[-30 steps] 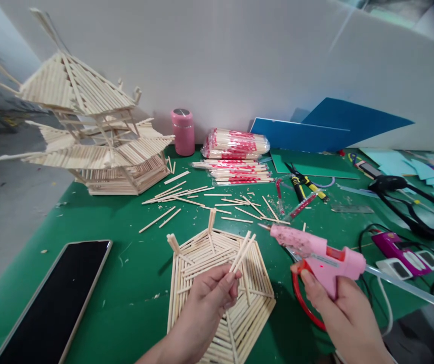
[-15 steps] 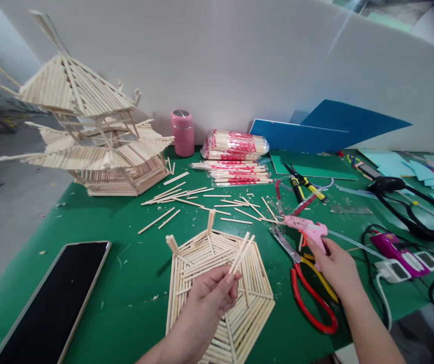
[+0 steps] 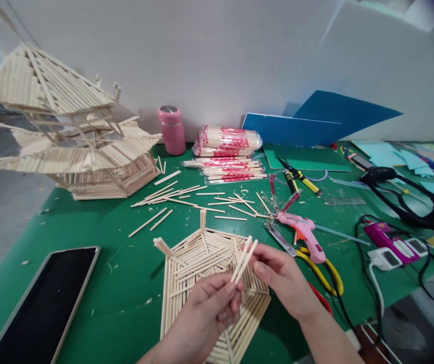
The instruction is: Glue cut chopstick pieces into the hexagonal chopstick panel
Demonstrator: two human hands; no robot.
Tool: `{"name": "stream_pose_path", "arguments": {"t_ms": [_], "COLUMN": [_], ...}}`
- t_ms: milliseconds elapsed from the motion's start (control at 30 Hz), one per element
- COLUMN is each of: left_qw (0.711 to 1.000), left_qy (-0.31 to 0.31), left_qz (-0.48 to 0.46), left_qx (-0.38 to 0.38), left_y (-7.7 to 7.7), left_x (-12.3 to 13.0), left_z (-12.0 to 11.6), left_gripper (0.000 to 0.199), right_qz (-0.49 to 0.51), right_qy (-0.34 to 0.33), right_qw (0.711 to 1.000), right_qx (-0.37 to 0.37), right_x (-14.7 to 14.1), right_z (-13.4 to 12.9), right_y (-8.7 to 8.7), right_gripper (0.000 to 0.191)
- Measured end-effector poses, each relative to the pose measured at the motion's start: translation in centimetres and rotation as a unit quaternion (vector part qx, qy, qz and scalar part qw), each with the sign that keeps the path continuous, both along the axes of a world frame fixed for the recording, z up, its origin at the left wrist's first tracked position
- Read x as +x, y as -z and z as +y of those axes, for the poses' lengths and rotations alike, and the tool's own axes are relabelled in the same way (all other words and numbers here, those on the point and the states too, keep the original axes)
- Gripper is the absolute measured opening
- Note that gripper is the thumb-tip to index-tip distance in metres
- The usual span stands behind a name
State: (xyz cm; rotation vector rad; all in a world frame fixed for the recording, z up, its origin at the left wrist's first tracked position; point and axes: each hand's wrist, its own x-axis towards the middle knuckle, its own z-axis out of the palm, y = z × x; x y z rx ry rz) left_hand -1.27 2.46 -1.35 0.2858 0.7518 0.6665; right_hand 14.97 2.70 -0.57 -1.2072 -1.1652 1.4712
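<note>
My left hand (image 3: 213,308) pinches the lower ends of a few short wooden sticks (image 3: 245,260), held upright over a flat hexagonal stick panel (image 3: 249,323). Close on the right, my right hand (image 3: 277,275) has its fingertips at the upper part of these sticks, thumb and forefinger nearly together. Short stick posts (image 3: 203,221) stand at the panel's far and left corners. To the right a pink glue gun (image 3: 302,230) lies on its side, its handle over the scissors (image 3: 304,263).
A stick pagoda model (image 3: 99,156) stands at the left behind a phone (image 3: 46,303). Loose sticks, bagged sticks (image 3: 228,141) and a pink flask (image 3: 172,131) are at the back. Pliers (image 3: 296,177), black glasses (image 3: 410,197) and cables lie to the right.
My right hand has let go of the glue gun and moved left to the sticks in my left hand. The gun now lies on the table. The view has shifted slightly.
</note>
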Motion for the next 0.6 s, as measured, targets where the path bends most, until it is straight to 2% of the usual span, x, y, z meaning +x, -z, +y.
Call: {"name": "stream_pose_path", "arguments": {"t_ms": [167, 600], "left_qw": [0.999, 0.999], "left_qy": [0.029, 0.042], "left_qz": [-0.019, -0.026], "left_qx": [-0.006, -0.017], "left_y": [-0.57, -0.43], "left_x": [-0.11, -0.34], "left_z": [0.07, 0.08], "left_gripper": [0.017, 0.015], "right_qz": [0.073, 0.074], "right_qy": [-0.024, -0.032], "right_qw": [0.997, 0.996], "right_qx": [-0.001, 0.028], "right_x": [-0.45, -0.39], "right_z": [0.43, 0.71], "right_y": [0.53, 0.58], "right_gripper": [0.025, 0.017]}}
